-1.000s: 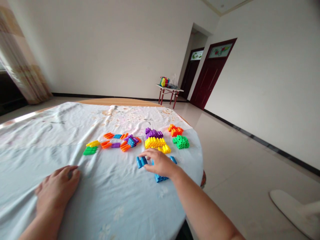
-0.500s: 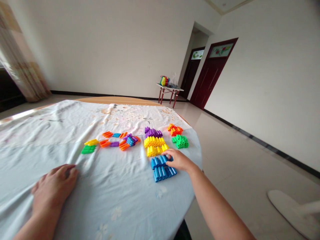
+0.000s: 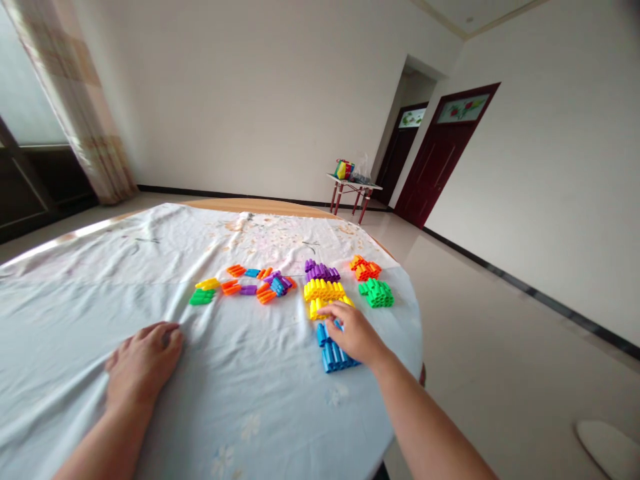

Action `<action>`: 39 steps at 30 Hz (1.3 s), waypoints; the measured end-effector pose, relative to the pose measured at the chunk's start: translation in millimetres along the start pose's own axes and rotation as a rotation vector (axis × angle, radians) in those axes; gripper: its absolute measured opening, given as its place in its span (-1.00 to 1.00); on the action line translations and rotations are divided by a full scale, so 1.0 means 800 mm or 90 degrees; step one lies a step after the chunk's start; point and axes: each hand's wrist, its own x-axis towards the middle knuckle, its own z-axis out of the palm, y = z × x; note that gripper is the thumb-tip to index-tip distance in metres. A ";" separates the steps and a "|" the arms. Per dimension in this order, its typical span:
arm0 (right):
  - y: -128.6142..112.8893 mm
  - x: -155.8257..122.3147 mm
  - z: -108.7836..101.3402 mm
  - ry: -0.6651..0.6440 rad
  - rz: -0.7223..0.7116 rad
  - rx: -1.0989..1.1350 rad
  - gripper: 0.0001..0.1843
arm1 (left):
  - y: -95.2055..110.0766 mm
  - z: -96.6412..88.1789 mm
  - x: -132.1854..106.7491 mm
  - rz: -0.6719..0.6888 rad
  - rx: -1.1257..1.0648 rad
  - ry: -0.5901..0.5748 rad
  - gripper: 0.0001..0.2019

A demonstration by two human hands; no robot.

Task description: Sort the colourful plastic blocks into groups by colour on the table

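Observation:
My right hand (image 3: 353,331) lies over a cluster of blue plastic blocks (image 3: 334,355) near the right edge of the cloth-covered table (image 3: 240,413), fingers curled down onto the blocks. Just beyond its fingertips sits a group of yellow blocks (image 3: 324,292), then purple blocks (image 3: 322,271). Green blocks (image 3: 378,293) and orange blocks (image 3: 365,268) lie further right. My left hand (image 3: 144,361) rests flat on the cloth, fingers together, holding nothing. A loose row of mixed blocks (image 3: 255,287) and a yellow and green pair (image 3: 204,293) lie at the middle.
The pale cloth is wrinkled around my left hand. The table's right edge (image 3: 417,340) drops to a tiled floor. A small red-legged side table (image 3: 353,188) with bags stands by dark red doors (image 3: 440,157). A curtain (image 3: 75,107) hangs at the left.
My right hand pushed a stray blue block rightward into the blue cluster and now sits on top of it. The view shifted slightly left. My left hand stayed on the cloth.

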 end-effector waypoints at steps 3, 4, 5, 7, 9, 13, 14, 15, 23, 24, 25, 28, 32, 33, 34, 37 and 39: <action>-0.042 0.005 0.050 -0.044 -0.064 0.068 -0.70 | 0.000 0.000 -0.002 0.005 -0.016 0.008 -0.50; -0.053 0.006 0.068 -0.059 -0.079 0.085 -0.71 | 0.000 0.000 -0.004 0.009 -0.021 0.015 -0.51; -0.060 0.007 0.086 -0.069 -0.088 0.097 -0.71 | -0.001 0.000 -0.005 0.012 -0.025 0.022 -0.51; -0.068 0.008 0.117 -0.074 -0.094 0.109 -0.73 | 0.000 -0.001 -0.009 0.018 -0.026 0.034 -0.51; -0.065 0.007 0.141 -0.075 -0.099 0.114 -0.73 | 0.003 -0.002 -0.010 0.019 -0.004 0.052 -0.50; -0.050 0.004 0.163 -0.088 -0.120 0.121 -0.71 | 0.026 -0.006 0.006 0.046 0.055 0.114 -0.53; -0.047 0.003 0.165 -0.089 -0.117 0.121 -0.71 | 0.036 -0.007 0.016 0.059 0.053 0.111 -0.54; -0.045 0.003 0.166 -0.087 -0.109 0.120 -0.71 | 0.046 -0.006 0.028 0.076 0.046 0.097 -0.54; -0.034 0.005 0.184 -0.073 -0.085 0.130 -0.67 | 0.125 0.022 0.138 0.233 0.025 0.017 -0.52; -0.030 0.006 0.190 -0.066 -0.089 0.126 -0.65 | 0.130 0.026 0.148 0.236 0.028 0.009 -0.52; -0.025 0.006 0.196 -0.060 -0.093 0.121 -0.65 | 0.132 0.030 0.156 0.238 0.031 -0.001 -0.53; -0.013 0.008 0.213 -0.054 -0.102 0.112 -0.66 | 0.130 0.037 0.173 0.244 0.041 -0.043 -0.55; -0.011 0.008 0.218 -0.051 -0.092 0.114 -0.69 | 0.112 0.038 0.165 0.260 0.057 -0.078 -0.57; -0.013 0.008 0.217 -0.051 -0.087 0.115 -0.69 | 0.107 0.038 0.157 0.266 0.059 -0.081 -0.56; -0.016 0.007 0.214 -0.050 -0.080 0.115 -0.68 | 0.102 0.036 0.145 0.271 0.060 -0.085 -0.56; -0.023 0.008 0.205 -0.060 -0.067 0.109 -0.67 | 0.092 0.028 0.095 0.291 0.051 -0.112 -0.56; -0.025 0.007 0.200 -0.073 -0.067 0.112 -0.66 | 0.091 0.018 0.059 0.317 0.030 -0.148 -0.58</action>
